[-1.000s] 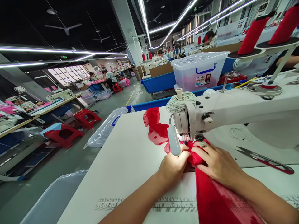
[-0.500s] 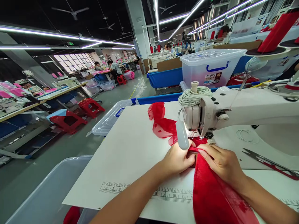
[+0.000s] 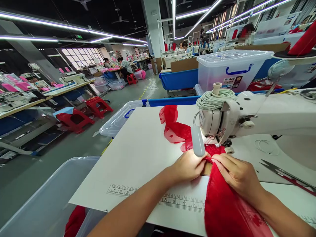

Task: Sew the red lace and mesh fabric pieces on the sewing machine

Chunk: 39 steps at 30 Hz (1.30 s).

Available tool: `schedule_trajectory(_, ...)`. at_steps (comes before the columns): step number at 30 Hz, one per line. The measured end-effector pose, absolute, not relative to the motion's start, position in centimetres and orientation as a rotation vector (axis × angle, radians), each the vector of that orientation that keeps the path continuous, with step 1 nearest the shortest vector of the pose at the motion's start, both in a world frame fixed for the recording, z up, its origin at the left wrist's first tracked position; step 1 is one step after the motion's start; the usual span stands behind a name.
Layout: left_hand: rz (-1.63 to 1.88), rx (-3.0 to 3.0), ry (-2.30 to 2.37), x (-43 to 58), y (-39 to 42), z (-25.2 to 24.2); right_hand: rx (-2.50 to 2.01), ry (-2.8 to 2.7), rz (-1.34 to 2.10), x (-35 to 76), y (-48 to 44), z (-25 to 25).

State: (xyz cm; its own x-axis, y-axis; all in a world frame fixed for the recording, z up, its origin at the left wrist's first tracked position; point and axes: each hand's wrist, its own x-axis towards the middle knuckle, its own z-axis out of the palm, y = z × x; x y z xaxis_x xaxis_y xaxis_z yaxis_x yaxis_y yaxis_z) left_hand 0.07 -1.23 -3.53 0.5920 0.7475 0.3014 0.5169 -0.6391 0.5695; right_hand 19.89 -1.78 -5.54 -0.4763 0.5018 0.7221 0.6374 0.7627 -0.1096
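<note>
A strip of red sheer fabric (image 3: 223,204) runs from the table's near edge up under the head of a white sewing machine (image 3: 259,118) and out behind it at the far side (image 3: 175,130). My left hand (image 3: 187,166) is closed, its fingertips pinching the fabric just in front of the needle, under the machine's small lamp (image 3: 197,144). My right hand (image 3: 237,174) lies on the fabric to the right and pinches its edge towards the left hand. The needle itself is hidden by the lamp and my fingers.
Thread snips (image 3: 286,174) lie on the white table (image 3: 138,154) at the right. A printed ruler (image 3: 158,197) runs along the near edge. Clear plastic bins stand at the left (image 3: 46,200) and beyond the table (image 3: 118,120). Other people sit at distant benches.
The view has shifted left and down, so the machine sits further right. Both hands have stayed at the needle, and the fabric has bunched closer between the fingertips.
</note>
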Motion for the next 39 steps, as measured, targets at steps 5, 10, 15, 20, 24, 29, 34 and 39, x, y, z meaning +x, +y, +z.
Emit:
schedule_trajectory(5,0.807,2.433,1.192,1.0,-1.6,-4.4,-0.843,-2.224,-0.242,20.0,-1.8,-5.4)
schedule_trajectory(10,0.772,2.648,1.221,0.7,-2.2,-4.6,-0.954,-2.253,-0.431,21.0,-1.6,-5.7)
schedule_trajectory(15,0.609,2.871,1.245,0.5,-2.9,-5.3,-1.039,-2.3,-0.379,21.1,-1.8,-5.7)
schedule_trajectory(20,0.546,2.899,1.211,1.1,-3.5,-5.0,-1.046,-2.275,-0.342,21.0,-1.7,-5.3)
schedule_trajectory(24,0.592,2.842,1.152,1.2,-4.4,-3.5,-1.046,-2.304,-0.295,21.2,-1.5,-5.4)
schedule_trajectory(29,0.634,2.846,1.211,1.0,-5.0,-2.9,-1.028,-2.3,-0.302,21.1,-1.6,-5.2)
schedule_trajectory(34,0.672,2.897,1.238,1.0,-5.1,-3.5,-1.007,-2.29,-0.312,21.0,-1.5,-5.3)
schedule_trajectory(39,0.691,2.925,1.239,1.1,-5.2,-3.6,-1.003,-2.283,-0.334,20.9,-1.4,-5.5)
